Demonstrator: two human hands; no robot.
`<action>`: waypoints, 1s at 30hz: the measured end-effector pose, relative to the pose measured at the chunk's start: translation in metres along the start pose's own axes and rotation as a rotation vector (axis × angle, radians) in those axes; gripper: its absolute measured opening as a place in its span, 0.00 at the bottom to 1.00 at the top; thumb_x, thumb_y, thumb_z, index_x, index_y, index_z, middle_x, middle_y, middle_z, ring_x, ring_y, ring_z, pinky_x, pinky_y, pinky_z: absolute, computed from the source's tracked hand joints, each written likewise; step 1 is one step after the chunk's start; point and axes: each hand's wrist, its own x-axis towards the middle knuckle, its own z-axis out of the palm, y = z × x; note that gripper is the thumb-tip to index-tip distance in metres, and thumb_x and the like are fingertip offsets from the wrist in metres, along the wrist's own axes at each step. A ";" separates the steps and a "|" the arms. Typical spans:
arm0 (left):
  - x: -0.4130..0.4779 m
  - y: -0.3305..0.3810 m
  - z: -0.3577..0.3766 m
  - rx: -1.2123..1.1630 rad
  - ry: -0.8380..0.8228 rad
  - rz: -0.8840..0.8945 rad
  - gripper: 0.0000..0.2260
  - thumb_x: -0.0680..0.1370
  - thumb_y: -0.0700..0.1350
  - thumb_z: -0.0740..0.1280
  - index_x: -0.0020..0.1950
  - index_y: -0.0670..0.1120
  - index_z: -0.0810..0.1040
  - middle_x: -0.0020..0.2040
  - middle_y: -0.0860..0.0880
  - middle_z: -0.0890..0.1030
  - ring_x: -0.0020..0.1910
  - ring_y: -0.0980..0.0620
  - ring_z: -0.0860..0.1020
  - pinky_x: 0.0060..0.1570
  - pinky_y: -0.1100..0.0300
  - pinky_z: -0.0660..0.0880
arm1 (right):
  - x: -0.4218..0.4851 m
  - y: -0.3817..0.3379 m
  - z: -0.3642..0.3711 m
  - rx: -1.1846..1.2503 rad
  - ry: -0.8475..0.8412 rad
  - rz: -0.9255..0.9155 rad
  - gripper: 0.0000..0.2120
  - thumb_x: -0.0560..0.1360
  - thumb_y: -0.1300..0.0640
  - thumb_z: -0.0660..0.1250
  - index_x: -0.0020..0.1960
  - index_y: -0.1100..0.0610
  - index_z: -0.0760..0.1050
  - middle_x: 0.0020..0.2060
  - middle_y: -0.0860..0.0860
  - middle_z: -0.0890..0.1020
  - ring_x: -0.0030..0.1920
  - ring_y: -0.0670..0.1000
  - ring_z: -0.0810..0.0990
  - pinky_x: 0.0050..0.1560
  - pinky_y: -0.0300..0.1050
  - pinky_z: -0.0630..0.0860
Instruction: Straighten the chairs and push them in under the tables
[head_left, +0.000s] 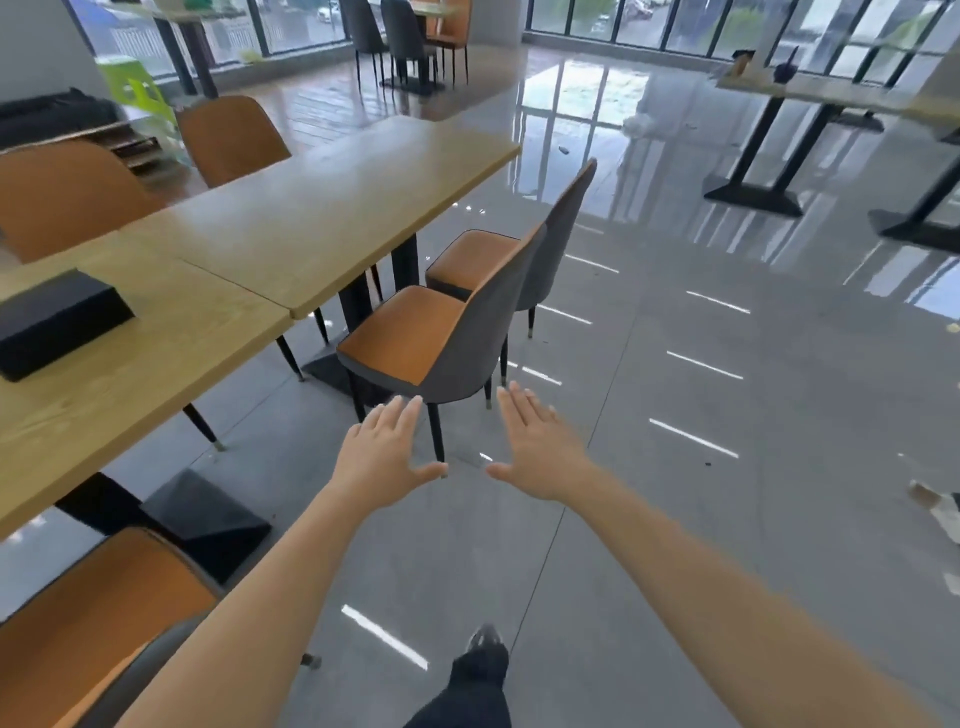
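Two chairs with orange seats and grey backs stand to the right of the long wooden table (332, 208), pulled out from it. The nearer chair (452, 338) is angled, its seat only partly under the table edge; the farther chair (550, 249) stands just behind it. My left hand (387, 457) and my right hand (540, 447) are stretched out side by side, palms down and fingers spread, just short of the nearer chair's back. Neither hand touches the chair. A third orange chair (104, 623) sits at the bottom left, beside the near end of the table.
A black box (57, 322) lies on the near tabletop. Two orange chairs (228, 140) stand on the table's far side. Black table bases (208, 519) sit on the glossy grey floor. More tables (810, 93) stand at right, and chairs at the windows.
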 end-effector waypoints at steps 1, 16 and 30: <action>0.024 0.008 -0.001 -0.005 0.002 -0.007 0.40 0.75 0.63 0.62 0.78 0.49 0.45 0.79 0.46 0.50 0.78 0.47 0.50 0.76 0.50 0.55 | 0.019 0.015 -0.006 -0.001 -0.001 -0.004 0.42 0.78 0.44 0.60 0.76 0.59 0.34 0.77 0.55 0.38 0.78 0.54 0.40 0.77 0.52 0.43; 0.374 0.087 -0.038 -0.051 -0.019 -0.090 0.39 0.74 0.61 0.65 0.77 0.49 0.48 0.78 0.46 0.54 0.77 0.44 0.54 0.74 0.47 0.58 | 0.312 0.200 -0.125 -0.041 -0.041 -0.078 0.43 0.78 0.47 0.62 0.77 0.59 0.36 0.78 0.56 0.41 0.78 0.56 0.41 0.78 0.54 0.45; 0.529 0.130 0.005 -0.090 -0.015 -0.523 0.23 0.75 0.46 0.67 0.69 0.48 0.64 0.60 0.45 0.76 0.57 0.43 0.76 0.47 0.51 0.74 | 0.535 0.307 -0.153 -0.281 -0.217 -0.470 0.40 0.77 0.51 0.65 0.77 0.58 0.42 0.78 0.57 0.47 0.78 0.58 0.44 0.77 0.54 0.45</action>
